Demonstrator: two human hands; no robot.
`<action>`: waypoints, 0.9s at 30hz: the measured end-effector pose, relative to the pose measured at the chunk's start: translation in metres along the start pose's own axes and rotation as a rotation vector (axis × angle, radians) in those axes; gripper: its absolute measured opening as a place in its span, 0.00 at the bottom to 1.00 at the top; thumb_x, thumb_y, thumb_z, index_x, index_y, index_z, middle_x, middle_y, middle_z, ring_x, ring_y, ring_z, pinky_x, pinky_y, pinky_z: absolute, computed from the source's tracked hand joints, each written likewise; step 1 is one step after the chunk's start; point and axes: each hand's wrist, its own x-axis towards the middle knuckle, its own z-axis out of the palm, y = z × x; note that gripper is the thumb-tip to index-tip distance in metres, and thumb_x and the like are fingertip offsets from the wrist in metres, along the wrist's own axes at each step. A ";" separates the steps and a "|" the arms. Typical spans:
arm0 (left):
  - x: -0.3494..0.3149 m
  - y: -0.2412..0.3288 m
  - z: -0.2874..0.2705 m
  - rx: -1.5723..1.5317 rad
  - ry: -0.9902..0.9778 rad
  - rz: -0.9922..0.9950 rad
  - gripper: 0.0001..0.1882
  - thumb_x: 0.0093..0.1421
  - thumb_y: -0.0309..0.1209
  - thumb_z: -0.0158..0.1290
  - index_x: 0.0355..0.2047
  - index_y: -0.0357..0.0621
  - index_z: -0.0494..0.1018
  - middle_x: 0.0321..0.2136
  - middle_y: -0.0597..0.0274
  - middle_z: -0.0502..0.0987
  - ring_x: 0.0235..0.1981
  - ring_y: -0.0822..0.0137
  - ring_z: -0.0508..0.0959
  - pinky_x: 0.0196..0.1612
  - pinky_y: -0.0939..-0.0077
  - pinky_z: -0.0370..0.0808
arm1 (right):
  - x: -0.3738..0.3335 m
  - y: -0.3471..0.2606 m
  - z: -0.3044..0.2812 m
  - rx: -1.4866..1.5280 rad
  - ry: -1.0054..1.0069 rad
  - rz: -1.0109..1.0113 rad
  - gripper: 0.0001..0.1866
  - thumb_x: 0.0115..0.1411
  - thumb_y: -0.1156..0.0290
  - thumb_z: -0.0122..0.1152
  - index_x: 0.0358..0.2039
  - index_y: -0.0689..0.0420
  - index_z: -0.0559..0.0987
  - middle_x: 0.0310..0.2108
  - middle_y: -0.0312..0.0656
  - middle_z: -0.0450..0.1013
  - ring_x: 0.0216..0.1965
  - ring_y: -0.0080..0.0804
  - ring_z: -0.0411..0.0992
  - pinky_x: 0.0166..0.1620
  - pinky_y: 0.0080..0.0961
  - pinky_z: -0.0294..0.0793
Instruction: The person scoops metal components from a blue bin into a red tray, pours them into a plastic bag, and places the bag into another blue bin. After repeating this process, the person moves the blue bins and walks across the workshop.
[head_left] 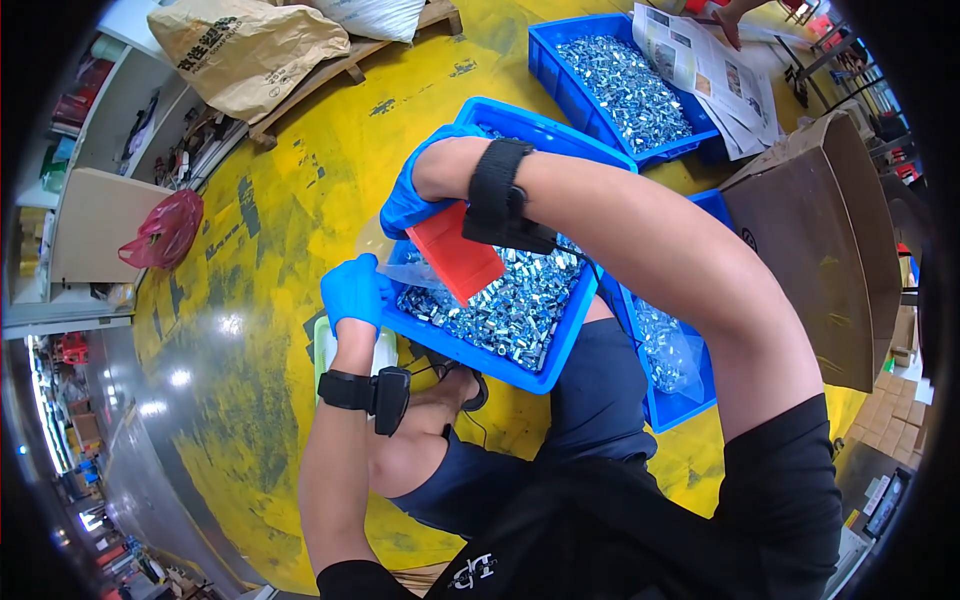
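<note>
In the head view, my left hand [355, 292] pinches the edge of a clear bag [415, 274], fingers closed. My right hand [408, 192] grips a red scoop [455, 250], its fingertips hidden; the scoop tilts beside the bag, over metal parts [510, 315] in a blue bin [462, 354].

And here's the floor [262, 440] around me, yellow paint scuffed through to dark patches! Up at the far left, a wooden pallet [310, 92] sits on it, bearing a brown paper sack [255, 55] and a white sack [375, 14]. My sandal [477, 393] is planted below the middle blue crate [470, 358], and what props that crate up, I can't see. Over on the right stands an open cardboard box [820, 250].
</note>
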 end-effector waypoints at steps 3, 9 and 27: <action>0.003 0.000 0.002 0.151 -0.006 0.055 0.14 0.49 0.30 0.42 0.12 0.34 0.68 0.11 0.54 0.71 0.13 0.63 0.70 0.17 0.73 0.65 | -0.004 0.008 0.002 -0.055 0.058 0.013 0.19 0.37 0.53 0.51 0.28 0.48 0.77 0.32 0.41 0.72 0.33 0.36 0.71 0.34 0.31 0.68; 0.012 -0.009 0.005 0.459 0.008 0.334 0.15 0.49 0.28 0.39 0.10 0.40 0.69 0.14 0.53 0.71 0.18 0.57 0.71 0.23 0.67 0.66 | -0.033 0.027 0.012 -0.003 0.254 -0.056 0.25 0.37 0.45 0.51 0.22 0.56 0.77 0.24 0.45 0.73 0.28 0.40 0.72 0.29 0.32 0.69; -0.022 0.019 0.004 0.114 0.130 0.104 0.18 0.50 0.39 0.47 0.14 0.36 0.68 0.13 0.55 0.69 0.15 0.65 0.69 0.20 0.72 0.63 | -0.065 0.138 0.027 0.269 0.762 -0.210 0.29 0.31 0.56 0.59 0.34 0.63 0.70 0.30 0.57 0.69 0.32 0.47 0.70 0.34 0.32 0.71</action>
